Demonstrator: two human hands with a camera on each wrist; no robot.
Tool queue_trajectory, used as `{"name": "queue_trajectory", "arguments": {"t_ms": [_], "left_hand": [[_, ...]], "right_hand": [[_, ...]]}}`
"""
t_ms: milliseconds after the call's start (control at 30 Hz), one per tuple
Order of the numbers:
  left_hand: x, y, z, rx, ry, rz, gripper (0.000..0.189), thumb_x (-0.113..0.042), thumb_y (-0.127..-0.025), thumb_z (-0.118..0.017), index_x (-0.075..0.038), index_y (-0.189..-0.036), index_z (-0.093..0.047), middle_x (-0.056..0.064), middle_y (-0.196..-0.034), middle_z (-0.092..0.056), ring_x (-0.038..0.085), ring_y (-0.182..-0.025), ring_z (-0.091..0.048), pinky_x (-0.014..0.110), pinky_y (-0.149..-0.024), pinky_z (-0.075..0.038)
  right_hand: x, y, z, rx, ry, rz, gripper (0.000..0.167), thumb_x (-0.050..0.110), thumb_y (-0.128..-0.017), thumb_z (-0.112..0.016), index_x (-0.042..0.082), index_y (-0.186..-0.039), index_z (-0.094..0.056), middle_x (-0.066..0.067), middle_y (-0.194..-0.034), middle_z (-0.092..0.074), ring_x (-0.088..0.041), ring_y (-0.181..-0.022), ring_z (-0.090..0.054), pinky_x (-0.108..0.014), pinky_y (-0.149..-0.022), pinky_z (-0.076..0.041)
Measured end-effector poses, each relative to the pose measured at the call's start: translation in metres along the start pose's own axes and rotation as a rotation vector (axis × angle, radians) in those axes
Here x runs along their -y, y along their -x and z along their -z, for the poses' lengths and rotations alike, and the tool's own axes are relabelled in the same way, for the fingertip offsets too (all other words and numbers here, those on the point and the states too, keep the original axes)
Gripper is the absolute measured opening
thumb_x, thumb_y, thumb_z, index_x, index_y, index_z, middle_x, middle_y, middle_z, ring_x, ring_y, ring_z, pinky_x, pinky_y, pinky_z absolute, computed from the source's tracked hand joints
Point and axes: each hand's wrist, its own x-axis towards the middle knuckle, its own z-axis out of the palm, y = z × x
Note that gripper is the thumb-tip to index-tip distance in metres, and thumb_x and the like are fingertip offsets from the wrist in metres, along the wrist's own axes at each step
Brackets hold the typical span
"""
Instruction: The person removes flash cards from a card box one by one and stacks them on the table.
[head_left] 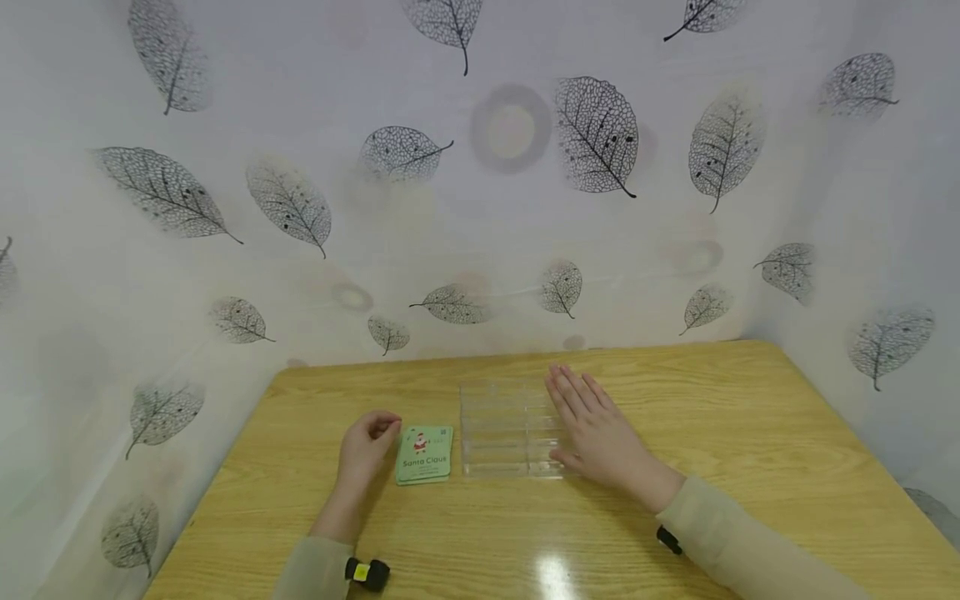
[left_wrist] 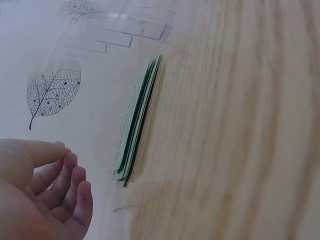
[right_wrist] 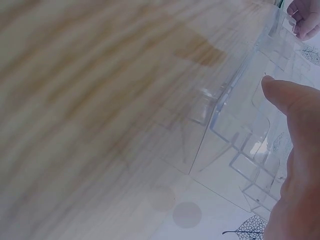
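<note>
A small stack of green cards (head_left: pixel 424 456) lies on the table, its top card showing a Santa figure and the words "Santa Claus". Just left of the stack is my left hand (head_left: pixel 365 450), fingers loosely curled and nothing visible in them; the left wrist view shows the hand (left_wrist: pixel 55 190) apart from the card stack (left_wrist: pixel 135 122). To the right of the cards stands a clear plastic divided box (head_left: pixel 495 461). My right hand (head_left: pixel 600 433) lies with straight fingers over the box's right side, hiding part of it. Contact with the box (right_wrist: pixel 235 145) cannot be told.
Both things stand on a wood-grain table (head_left: pixel 480 533). Behind and beside it hangs a pale cloth (head_left: pixel 480 225) printed with dark leaves. A black strap device (head_left: pixel 367 573) is on the left wrist, and another (head_left: pixel 668 540) on the right.
</note>
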Motion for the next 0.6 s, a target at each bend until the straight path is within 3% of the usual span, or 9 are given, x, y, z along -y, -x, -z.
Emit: {"name": "queue_trajectory", "arguments": {"t_ms": [367,600], "left_hand": [[-0.010,0.007,0.003,0.026,0.021,-0.030,0.015,-0.007,-0.102,-0.069,0.002,-0.113,-0.073,0.017,-0.105,-0.076,0.011,-0.087,-0.060,0.017,-0.072,-0.049],[-0.016,0.012,0.003,0.032,0.028,-0.036,0.014,-0.008,-0.102,-0.070,0.001,-0.112,-0.074,0.015,-0.103,-0.076,0.012,-0.088,-0.060,0.018,-0.073,-0.049]], "right_hand": [[0.000,-0.002,0.001,0.022,-0.003,-0.007,0.114,0.062,-0.088,-0.077,-0.006,-0.164,-0.025,-0.025,-0.175,-0.020,-0.041,-0.161,-0.026,-0.055,-0.132,-0.023],[0.000,-0.001,-0.001,-0.013,-0.059,-0.016,0.116,0.058,-0.085,-0.081,-0.005,-0.164,-0.025,-0.025,-0.175,-0.020,-0.043,-0.160,-0.027,-0.057,-0.131,-0.025]]}}
